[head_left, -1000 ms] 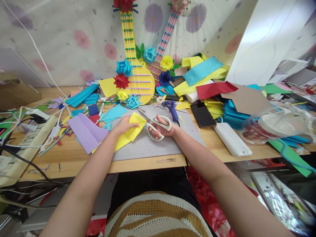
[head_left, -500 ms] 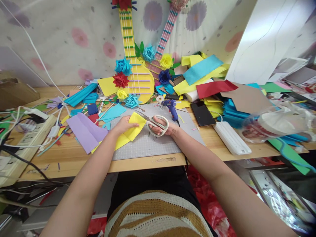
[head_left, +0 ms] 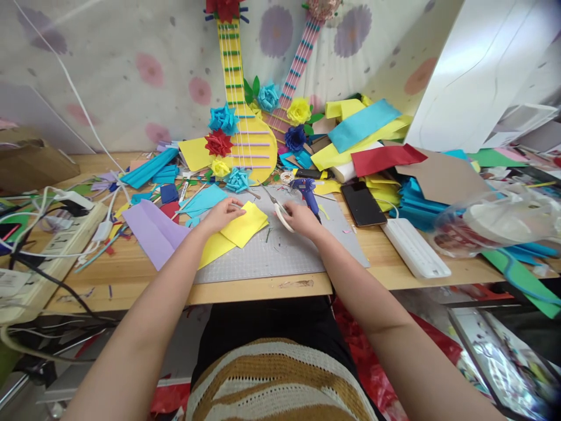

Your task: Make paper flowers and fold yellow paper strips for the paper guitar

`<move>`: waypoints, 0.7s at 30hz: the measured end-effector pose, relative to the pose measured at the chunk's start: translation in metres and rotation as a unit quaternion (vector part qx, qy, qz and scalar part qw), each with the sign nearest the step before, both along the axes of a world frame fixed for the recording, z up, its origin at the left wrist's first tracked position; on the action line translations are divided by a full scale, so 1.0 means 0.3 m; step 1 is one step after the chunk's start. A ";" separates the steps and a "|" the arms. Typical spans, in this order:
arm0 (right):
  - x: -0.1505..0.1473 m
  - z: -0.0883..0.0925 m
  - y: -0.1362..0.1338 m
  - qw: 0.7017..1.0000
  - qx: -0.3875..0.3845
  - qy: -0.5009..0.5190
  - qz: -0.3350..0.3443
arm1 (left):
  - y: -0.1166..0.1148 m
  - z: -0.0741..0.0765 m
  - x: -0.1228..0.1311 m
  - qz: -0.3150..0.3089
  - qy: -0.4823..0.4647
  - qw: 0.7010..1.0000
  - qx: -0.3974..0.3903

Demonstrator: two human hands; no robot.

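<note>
Two bare hands meet over the grey cutting mat [head_left: 280, 257] at the front edge of the wooden table [head_left: 144, 280], as I see it from the head camera. My left hand [head_left: 223, 213] lies on the folded yellow paper sheet [head_left: 239, 231], fingers curled down onto its upper corner and pressing it against the mat; the sheet lies flat, its lower end running off the mat's left edge toward a lilac paper sheet [head_left: 151, 229]. My right hand [head_left: 300, 217] is closed around the white handles of the scissors [head_left: 277, 206], whose blades point up and to the left, away from me, with the tips just beyond the yellow sheet's far corner; I cannot tell whether the blades are open or closed. Just behind the right hand lies a blue glue gun [head_left: 305, 190], and to its right a dark phone [head_left: 363, 204] and a white power strip [head_left: 414, 248]. At the back, a yellow paper guitar [head_left: 248, 134] decorated with paper flowers leans against the wall beside a pile of coloured sheets.
</note>
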State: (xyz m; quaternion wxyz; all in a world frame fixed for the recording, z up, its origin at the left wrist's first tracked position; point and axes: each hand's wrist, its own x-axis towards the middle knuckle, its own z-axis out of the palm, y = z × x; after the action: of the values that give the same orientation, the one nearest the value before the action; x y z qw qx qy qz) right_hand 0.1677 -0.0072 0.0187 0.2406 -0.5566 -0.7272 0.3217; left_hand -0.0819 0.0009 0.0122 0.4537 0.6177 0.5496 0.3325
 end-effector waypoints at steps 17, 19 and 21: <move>-0.039 0.082 -0.006 0.999 0.024 -0.040 0.014 | -0.007 0.045 0.016 -0.076 0.014 0.995 0.059; -0.067 0.061 0.024 0.997 -0.023 0.031 0.060 | -0.009 0.054 0.032 -0.091 0.019 0.993 0.072; -0.091 0.031 0.049 0.995 -0.047 0.047 0.072 | -0.012 0.066 0.040 -0.090 0.013 0.993 0.076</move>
State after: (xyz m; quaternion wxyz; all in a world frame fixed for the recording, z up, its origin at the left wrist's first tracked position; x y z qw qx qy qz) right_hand 0.1404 0.0076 0.0280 0.2245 -0.4972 -0.7376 0.3978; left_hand -0.0700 -0.0028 0.0319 0.4260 0.7017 0.4707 0.3233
